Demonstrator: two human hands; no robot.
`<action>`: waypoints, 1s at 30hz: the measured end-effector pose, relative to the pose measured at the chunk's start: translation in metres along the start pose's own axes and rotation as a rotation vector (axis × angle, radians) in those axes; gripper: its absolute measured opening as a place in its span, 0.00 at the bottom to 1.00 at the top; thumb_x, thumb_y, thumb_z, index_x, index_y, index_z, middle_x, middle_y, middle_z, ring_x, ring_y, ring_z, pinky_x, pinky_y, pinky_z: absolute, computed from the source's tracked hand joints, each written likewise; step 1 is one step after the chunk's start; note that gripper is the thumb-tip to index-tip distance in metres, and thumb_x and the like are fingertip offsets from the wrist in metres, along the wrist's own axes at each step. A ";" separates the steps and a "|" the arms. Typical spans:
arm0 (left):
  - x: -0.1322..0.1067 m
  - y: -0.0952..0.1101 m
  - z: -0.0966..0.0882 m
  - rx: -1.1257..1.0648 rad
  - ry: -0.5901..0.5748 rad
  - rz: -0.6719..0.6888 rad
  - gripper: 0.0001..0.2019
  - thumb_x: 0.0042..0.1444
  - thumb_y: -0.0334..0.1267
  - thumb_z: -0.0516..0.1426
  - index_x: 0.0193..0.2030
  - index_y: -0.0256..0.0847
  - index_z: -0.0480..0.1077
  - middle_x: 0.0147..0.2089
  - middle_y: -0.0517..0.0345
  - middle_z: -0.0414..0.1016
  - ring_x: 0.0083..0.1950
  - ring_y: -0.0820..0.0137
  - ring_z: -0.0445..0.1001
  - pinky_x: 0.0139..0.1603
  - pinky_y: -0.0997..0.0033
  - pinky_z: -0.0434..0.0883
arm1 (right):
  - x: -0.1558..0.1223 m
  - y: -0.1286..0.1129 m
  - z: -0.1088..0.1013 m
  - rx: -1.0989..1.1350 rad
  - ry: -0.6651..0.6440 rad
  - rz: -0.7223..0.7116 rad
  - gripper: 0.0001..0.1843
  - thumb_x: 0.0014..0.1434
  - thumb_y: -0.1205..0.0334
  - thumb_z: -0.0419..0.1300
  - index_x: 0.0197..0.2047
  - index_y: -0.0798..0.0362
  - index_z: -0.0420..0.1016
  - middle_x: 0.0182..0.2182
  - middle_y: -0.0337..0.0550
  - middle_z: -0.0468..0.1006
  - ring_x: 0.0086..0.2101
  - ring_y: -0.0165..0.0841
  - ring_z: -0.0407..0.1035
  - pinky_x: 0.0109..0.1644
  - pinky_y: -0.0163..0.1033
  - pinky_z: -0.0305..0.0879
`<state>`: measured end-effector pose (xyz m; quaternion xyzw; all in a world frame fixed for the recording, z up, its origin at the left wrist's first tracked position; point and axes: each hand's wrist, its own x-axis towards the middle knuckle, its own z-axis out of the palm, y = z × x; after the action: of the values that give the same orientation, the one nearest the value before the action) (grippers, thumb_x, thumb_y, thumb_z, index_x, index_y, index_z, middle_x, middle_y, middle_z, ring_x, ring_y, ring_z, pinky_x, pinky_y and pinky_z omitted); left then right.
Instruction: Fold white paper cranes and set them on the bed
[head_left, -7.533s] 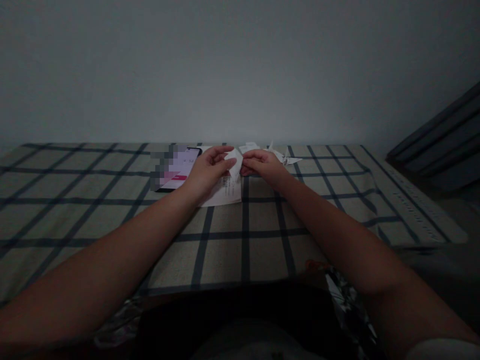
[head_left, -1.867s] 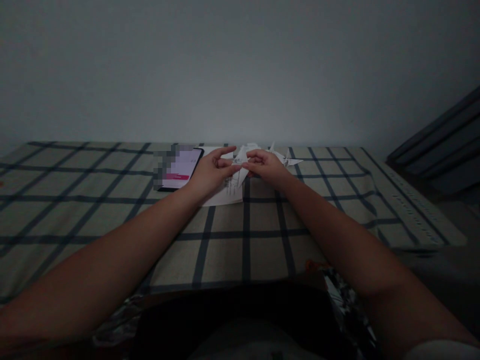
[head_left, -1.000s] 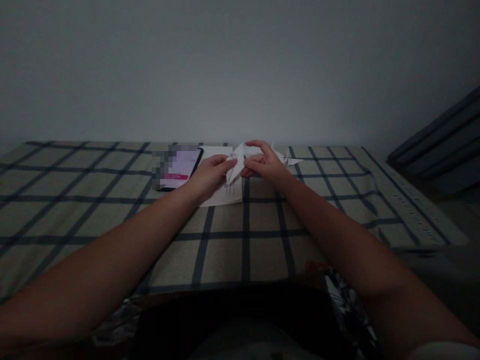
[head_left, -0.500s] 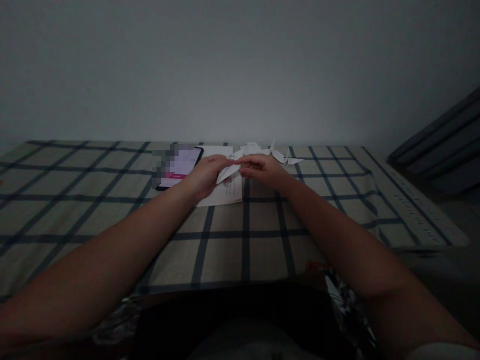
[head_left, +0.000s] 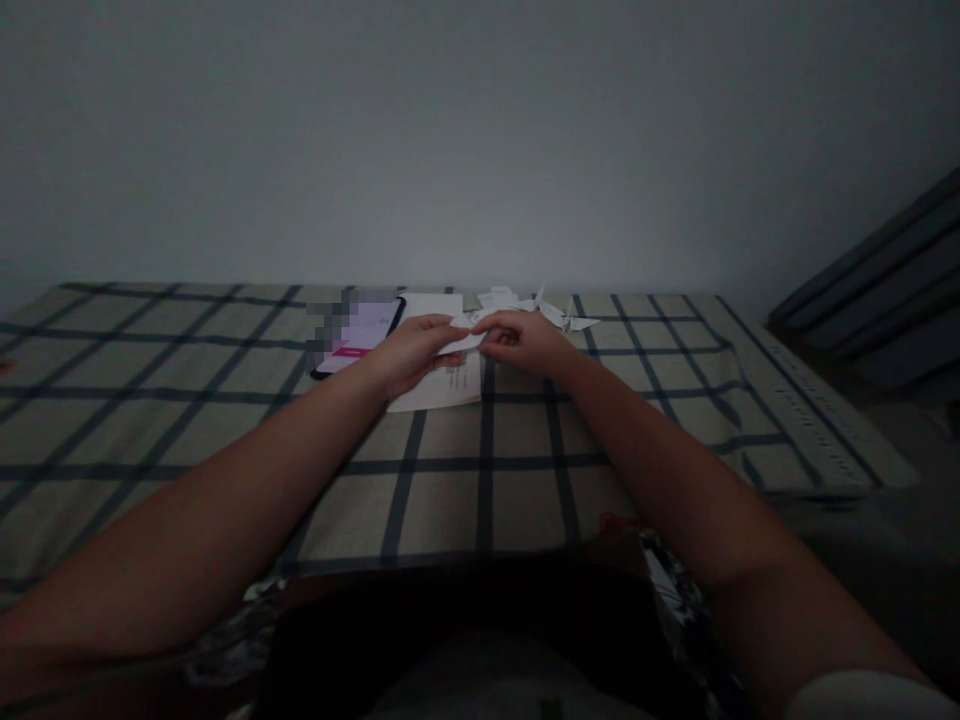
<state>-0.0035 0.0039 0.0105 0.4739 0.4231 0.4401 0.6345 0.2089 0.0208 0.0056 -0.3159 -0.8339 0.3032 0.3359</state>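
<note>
Between my hands is a small piece of folded white paper [head_left: 459,343], held above a printed sheet [head_left: 427,400] on the table. My left hand [head_left: 415,352] is closed on its left side, thumb on top. My right hand [head_left: 523,342] pinches the right end of the paper between thumb and bent fingers. Just beyond my right hand lie white folded paper cranes [head_left: 556,313], partly hidden by it. The finer folds of the held paper are too dim to make out.
A tablet or large phone [head_left: 360,335] with a lit screen lies left of the sheet. A checked cloth [head_left: 450,480] covers the table, which meets a plain wall [head_left: 480,140]. More white paper [head_left: 497,298] lies behind my right hand.
The folded paper has turned from a slanting, pointed position to a flatter one. My right hand's fingers have curled in more tightly on it. The view has shifted slightly.
</note>
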 end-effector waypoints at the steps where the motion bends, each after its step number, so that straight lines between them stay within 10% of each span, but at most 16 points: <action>1: 0.001 -0.001 0.000 0.003 -0.007 0.006 0.08 0.47 0.33 0.70 0.34 0.36 0.80 0.40 0.52 0.78 0.40 0.71 0.76 0.36 0.76 0.75 | 0.000 0.000 0.000 0.001 -0.011 0.010 0.16 0.59 0.58 0.63 0.48 0.56 0.78 0.28 0.38 0.79 0.29 0.29 0.71 0.35 0.34 0.65; 30: 0.002 -0.007 0.000 -0.012 -0.079 0.054 0.10 0.45 0.32 0.70 0.36 0.35 0.82 0.39 0.51 0.83 0.38 0.70 0.79 0.46 0.70 0.77 | 0.002 0.002 -0.004 -0.071 0.027 -0.056 0.15 0.64 0.54 0.61 0.44 0.56 0.83 0.37 0.44 0.84 0.35 0.32 0.74 0.42 0.37 0.66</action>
<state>-0.0018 0.0047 0.0039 0.4984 0.3823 0.4406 0.6413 0.2112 0.0249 0.0077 -0.3081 -0.8481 0.2595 0.3442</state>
